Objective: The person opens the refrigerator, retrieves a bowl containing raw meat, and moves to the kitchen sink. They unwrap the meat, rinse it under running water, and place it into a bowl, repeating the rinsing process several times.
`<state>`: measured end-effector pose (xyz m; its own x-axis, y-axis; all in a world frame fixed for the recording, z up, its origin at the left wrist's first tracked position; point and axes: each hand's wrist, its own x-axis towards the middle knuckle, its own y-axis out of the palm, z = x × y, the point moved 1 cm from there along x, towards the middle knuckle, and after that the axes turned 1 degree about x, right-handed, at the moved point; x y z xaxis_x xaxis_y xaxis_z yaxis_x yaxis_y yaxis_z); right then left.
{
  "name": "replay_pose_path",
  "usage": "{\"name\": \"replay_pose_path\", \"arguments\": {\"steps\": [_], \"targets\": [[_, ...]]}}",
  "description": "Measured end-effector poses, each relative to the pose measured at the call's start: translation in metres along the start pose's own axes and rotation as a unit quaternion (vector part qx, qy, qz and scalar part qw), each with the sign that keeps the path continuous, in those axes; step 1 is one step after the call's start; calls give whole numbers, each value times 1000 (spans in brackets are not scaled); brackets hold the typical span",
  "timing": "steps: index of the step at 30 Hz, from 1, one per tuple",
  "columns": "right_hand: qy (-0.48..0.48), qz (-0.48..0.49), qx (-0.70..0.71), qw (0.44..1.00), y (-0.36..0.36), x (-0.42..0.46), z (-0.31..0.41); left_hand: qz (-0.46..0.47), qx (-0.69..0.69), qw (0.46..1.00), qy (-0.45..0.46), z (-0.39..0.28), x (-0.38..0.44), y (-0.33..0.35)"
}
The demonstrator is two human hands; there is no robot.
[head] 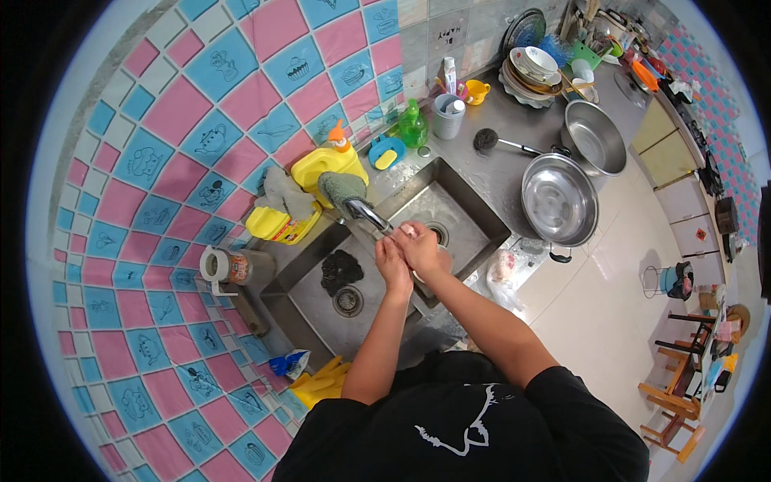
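My left hand (393, 265) and my right hand (420, 247) are together under the spout of a chrome faucet (368, 215), over the divider of a double stainless steel sink (283, 301). The fingers touch and overlap; a small pale thing shows at the right fingertips, too unclear to name. A green cloth (342, 188) is wrapped about the faucet. Below my right hand, a pinkish bowl (444, 260) is partly hidden in the right basin. A dark mesh-like piece (341, 272) lies by the left basin's drain (347, 300).
Behind the sink stand yellow jugs (328, 165), a blue soap dish (394, 146) and a green pump bottle (413, 126). Rightward are a pot brush (486, 139), steel pots (559, 196) and stacked bowls (530, 75). Yellow rubber gloves (322, 379) lie at the near left.
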<state>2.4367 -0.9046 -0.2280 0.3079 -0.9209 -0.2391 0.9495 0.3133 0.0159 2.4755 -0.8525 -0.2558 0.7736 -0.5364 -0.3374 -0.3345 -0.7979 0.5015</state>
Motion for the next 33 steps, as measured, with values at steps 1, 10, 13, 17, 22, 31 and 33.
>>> {"name": "replay_pose_path", "arguments": {"steps": [1, 10, 13, 17, 22, 31, 33], "targets": [[15, -8, -1, 1000, -2, 4, -3, 10, 8, 1000, -20, 2, -1, -1], [139, 23, 318, 938, -15, 9, -23, 168, 10, 986, -13, -10, -6, -5], [167, 48, 391, 904, -14, 2, -17, 195, 96, 975, 36, -18, -13, 1], [180, 67, 455, 869, -8, -8, 0, 119, 136, 982, 51, -12, -5, -1], [196, 51, 412, 888, -6, -12, -2, 50, 48, 997, 23, -5, 0, -6], [168, 57, 393, 902, -17, 2, -32, 118, -123, 983, -72, -4, 18, -26], [185, 30, 363, 913, -11, -7, -16, 139, -97, 982, -82, -2, 22, -36]]}}
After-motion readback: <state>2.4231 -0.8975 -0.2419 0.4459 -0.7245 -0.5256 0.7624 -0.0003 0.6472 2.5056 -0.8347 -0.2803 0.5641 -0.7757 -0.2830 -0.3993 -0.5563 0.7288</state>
